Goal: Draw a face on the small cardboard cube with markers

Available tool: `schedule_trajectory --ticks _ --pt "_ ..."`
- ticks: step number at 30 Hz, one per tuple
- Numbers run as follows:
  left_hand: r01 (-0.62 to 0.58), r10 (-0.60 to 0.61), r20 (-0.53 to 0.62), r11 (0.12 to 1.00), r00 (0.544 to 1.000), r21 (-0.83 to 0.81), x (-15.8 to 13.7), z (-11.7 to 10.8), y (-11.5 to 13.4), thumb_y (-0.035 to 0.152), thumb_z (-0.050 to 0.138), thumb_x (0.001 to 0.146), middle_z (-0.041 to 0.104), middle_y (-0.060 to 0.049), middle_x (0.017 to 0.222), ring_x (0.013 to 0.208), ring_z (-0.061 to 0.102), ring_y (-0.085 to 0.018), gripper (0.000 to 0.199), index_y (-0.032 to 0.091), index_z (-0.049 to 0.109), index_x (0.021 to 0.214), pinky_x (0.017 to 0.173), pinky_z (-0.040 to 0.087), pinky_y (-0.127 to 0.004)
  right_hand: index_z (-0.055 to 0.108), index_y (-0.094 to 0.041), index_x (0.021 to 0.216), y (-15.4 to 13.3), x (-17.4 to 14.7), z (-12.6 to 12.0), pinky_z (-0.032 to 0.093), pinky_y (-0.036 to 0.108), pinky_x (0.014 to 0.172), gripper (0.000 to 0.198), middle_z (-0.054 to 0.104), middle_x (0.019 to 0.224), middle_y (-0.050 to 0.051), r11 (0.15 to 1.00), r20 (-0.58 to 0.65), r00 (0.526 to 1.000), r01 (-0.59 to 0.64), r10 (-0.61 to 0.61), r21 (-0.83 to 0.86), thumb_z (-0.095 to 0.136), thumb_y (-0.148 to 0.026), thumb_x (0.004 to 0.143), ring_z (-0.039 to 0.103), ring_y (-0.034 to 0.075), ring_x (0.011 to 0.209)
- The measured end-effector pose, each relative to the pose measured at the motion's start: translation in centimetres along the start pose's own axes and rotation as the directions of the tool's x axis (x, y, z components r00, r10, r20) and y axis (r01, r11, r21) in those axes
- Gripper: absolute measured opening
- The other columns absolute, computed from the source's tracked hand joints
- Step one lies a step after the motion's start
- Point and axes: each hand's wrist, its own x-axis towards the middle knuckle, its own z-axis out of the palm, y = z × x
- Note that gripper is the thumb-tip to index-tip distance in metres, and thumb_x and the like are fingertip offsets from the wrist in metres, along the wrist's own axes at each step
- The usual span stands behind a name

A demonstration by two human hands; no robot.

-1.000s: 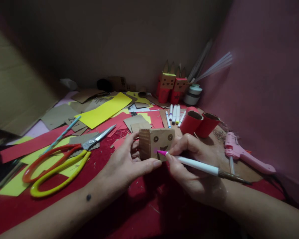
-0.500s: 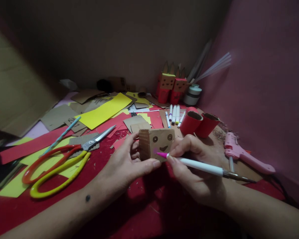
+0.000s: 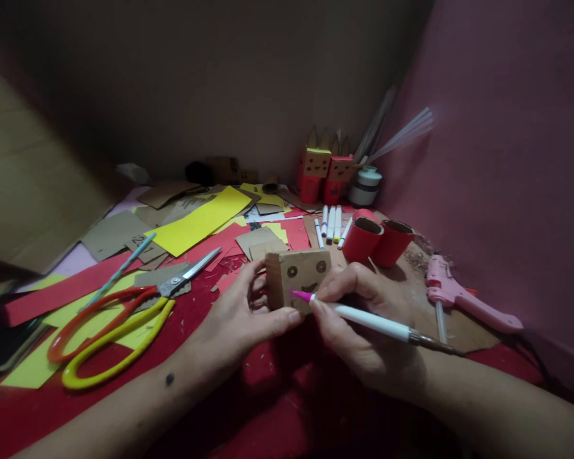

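Observation:
My left hand [image 3: 253, 312] is closed on a small cardboard box [image 3: 294, 273], its thumb along the lower front edge and its fingers behind the left side. Two round eyes and a mouth are drawn on the box's front, the mouth partly hidden by my right hand. My right hand [image 3: 363, 319] pinches a white marker [image 3: 370, 320] with a pink tip; a brown brush-like end sticks out at the back. The pink tip is at the box's face, below the left eye. Whether it touches the cardboard I cannot tell for sure.
Scissors [image 3: 172, 284] lie left, on paper and cardboard scraps. Behind the box are several capped markers [image 3: 331, 223] and red-covered tubes [image 3: 395, 242]. A pink glue gun [image 3: 463, 296] lies right. Two red figures with cardboard heads [image 3: 316, 164] stand at the back beside a white jar [image 3: 365, 185].
The box, both hands and the marker sit slightly further left in view. The whole scene has shifted a little, as if my head moved. Both grips stay the same.

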Motion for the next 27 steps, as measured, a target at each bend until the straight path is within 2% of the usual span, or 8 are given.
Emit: schedule_trajectory --ticks 10,21,27 --pt "0.007 -0.007 -0.012 0.999 1.000 0.031 -0.05 0.16 0.19 0.020 0.086 0.063 0.073 -0.011 0.125 0.113 0.070 -0.029 0.070 0.021 0.053 0.125 0.096 0.056 -0.038 0.054 -0.022 0.079 0.34 0.02 0.05 0.044 0.023 0.048 0.014 0.058 0.066 -0.003 0.991 -0.011 0.999 0.041 -0.042 -0.127 0.063 -0.013 0.085 0.053 0.010 0.053" --pt "-0.001 0.001 -0.015 0.999 1.000 0.045 0.11 0.02 -0.02 0.022 0.088 0.061 0.073 -0.013 0.126 0.114 0.070 -0.033 0.070 0.020 0.056 0.124 0.099 0.056 -0.042 0.053 -0.022 0.083 0.54 -0.46 -0.13 0.048 0.026 0.051 0.010 0.061 0.072 0.001 0.998 0.050 0.998 0.034 -0.032 -0.051 0.060 -0.015 0.087 0.056 0.012 0.057" --pt "0.005 -0.004 -0.005 1.000 1.000 0.026 0.12 0.00 -0.05 0.017 0.087 0.061 0.076 -0.010 0.120 0.107 0.074 -0.027 0.069 0.020 0.054 0.122 0.089 0.059 -0.031 0.052 -0.022 0.080 0.52 -0.26 -0.07 0.046 0.025 0.051 0.012 0.057 0.070 0.000 0.999 0.084 0.996 0.039 -0.037 -0.027 0.058 -0.013 0.085 0.052 0.011 0.056"
